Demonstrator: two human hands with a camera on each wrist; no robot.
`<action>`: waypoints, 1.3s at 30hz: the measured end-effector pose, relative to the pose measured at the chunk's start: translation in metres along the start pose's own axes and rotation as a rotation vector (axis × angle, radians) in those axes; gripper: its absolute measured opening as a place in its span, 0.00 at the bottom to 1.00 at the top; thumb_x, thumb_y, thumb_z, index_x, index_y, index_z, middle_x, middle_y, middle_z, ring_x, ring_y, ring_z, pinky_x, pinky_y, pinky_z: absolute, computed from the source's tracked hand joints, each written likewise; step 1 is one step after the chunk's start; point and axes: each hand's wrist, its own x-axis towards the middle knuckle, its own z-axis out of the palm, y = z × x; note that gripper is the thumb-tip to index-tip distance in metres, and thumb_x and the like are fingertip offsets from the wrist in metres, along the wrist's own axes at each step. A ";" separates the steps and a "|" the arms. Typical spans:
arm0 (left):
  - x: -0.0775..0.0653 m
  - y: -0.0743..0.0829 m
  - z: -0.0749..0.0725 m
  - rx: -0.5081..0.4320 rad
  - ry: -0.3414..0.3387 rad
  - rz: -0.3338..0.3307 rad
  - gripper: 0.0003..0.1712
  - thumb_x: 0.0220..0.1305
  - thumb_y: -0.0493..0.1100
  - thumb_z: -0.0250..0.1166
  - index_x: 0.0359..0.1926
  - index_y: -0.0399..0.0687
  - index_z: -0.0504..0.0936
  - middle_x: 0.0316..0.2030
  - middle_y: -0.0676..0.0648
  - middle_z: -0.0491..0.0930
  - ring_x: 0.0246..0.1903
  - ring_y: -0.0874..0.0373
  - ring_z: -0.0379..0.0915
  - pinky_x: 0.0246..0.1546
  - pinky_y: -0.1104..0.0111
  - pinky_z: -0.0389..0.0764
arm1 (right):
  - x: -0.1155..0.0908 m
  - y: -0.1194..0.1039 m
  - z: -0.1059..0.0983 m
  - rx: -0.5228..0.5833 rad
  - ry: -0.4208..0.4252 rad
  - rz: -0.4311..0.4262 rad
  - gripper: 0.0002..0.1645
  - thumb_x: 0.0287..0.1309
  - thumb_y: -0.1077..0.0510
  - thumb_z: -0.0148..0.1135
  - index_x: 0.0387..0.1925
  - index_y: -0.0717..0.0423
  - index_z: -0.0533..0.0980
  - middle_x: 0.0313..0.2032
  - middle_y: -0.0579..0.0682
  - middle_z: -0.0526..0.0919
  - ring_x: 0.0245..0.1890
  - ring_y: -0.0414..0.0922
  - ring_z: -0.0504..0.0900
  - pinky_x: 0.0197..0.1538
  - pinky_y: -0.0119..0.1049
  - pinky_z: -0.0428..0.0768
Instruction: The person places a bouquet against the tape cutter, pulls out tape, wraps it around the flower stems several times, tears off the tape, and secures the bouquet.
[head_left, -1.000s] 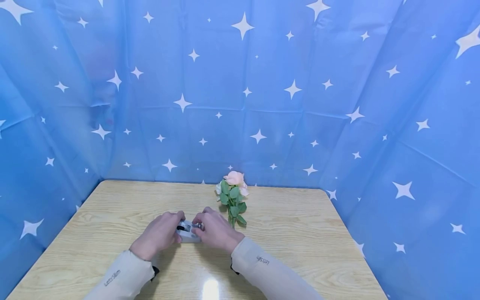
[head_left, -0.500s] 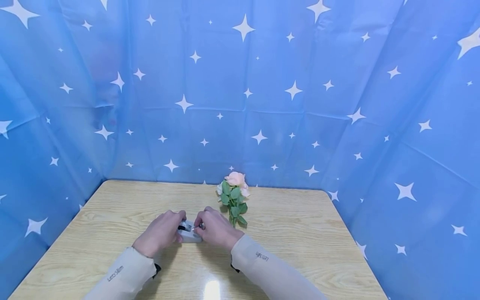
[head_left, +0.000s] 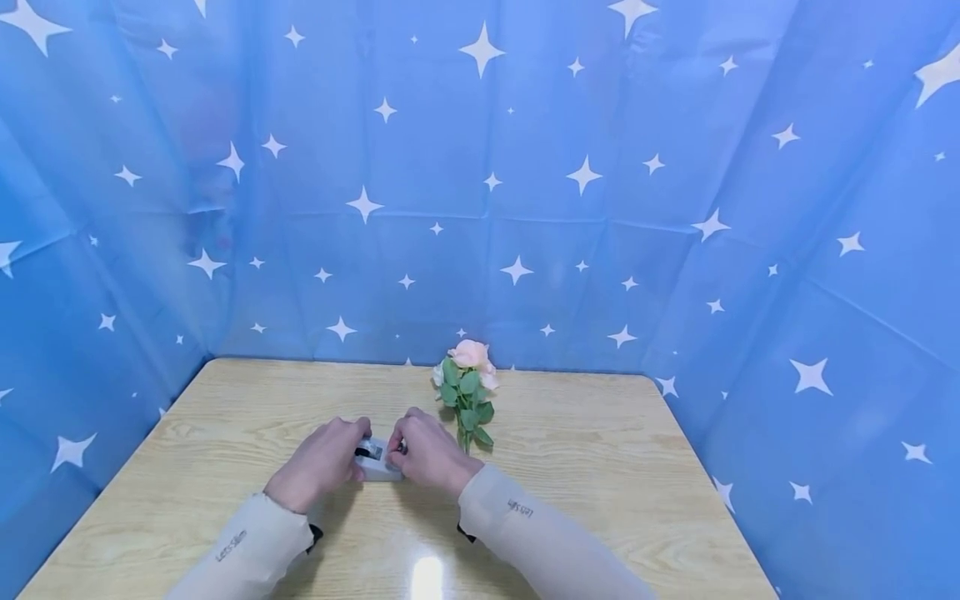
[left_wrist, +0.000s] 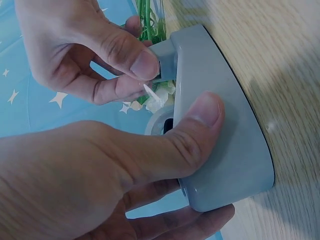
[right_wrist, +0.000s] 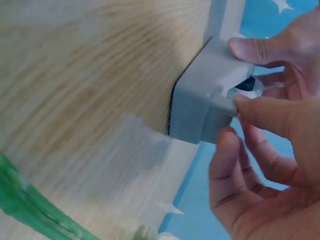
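A grey tape dispenser (head_left: 382, 472) stands on the wooden table, with a roll of clear tape (left_wrist: 159, 119) on a black core inside it. My left hand (head_left: 318, 467) grips the rear of the dispenser, its thumb (left_wrist: 200, 130) along one side and fingers round the other. At the cutter end is my right hand (head_left: 431, 454), thumb and forefinger together on the loose end of the tape (left_wrist: 155, 98). A short piece of tape shows by those fingertips in the left wrist view. Its exact edge is partly hidden by the fingers.
Pale pink and white roses (head_left: 470, 357) with green leaves (head_left: 468, 404) lie or stand just beyond my right hand; their stems (left_wrist: 146, 20) show close behind it in the left wrist view. A blue curtain with white stars (head_left: 480, 208) hangs behind the table (head_left: 600, 467).
My right fingers have drawn together at the cutter end, where they were spread a second ago. My left hand keeps its hold and the dispenser stays in place.
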 end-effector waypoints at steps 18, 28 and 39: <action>-0.002 -0.003 0.002 0.002 0.015 0.018 0.25 0.52 0.26 0.90 0.46 0.40 0.86 0.37 0.44 0.91 0.34 0.58 0.83 0.38 0.59 0.92 | -0.003 -0.005 -0.001 0.190 0.026 0.056 0.05 0.81 0.64 0.73 0.42 0.56 0.91 0.39 0.47 0.94 0.33 0.31 0.84 0.36 0.24 0.86; -0.002 -0.004 0.004 -0.019 0.026 0.010 0.27 0.49 0.27 0.91 0.48 0.38 0.88 0.41 0.41 0.94 0.36 0.55 0.87 0.43 0.56 0.96 | -0.009 -0.005 -0.013 0.348 0.017 0.162 0.05 0.78 0.64 0.76 0.40 0.57 0.91 0.33 0.47 0.91 0.30 0.37 0.85 0.32 0.28 0.84; -0.003 -0.011 0.003 -0.056 0.019 0.012 0.31 0.50 0.32 0.92 0.55 0.39 0.90 0.48 0.39 0.95 0.43 0.50 0.92 0.50 0.51 0.97 | -0.019 0.015 -0.040 0.439 -0.031 0.284 0.08 0.76 0.62 0.79 0.35 0.55 0.91 0.35 0.59 0.95 0.32 0.49 0.93 0.33 0.32 0.87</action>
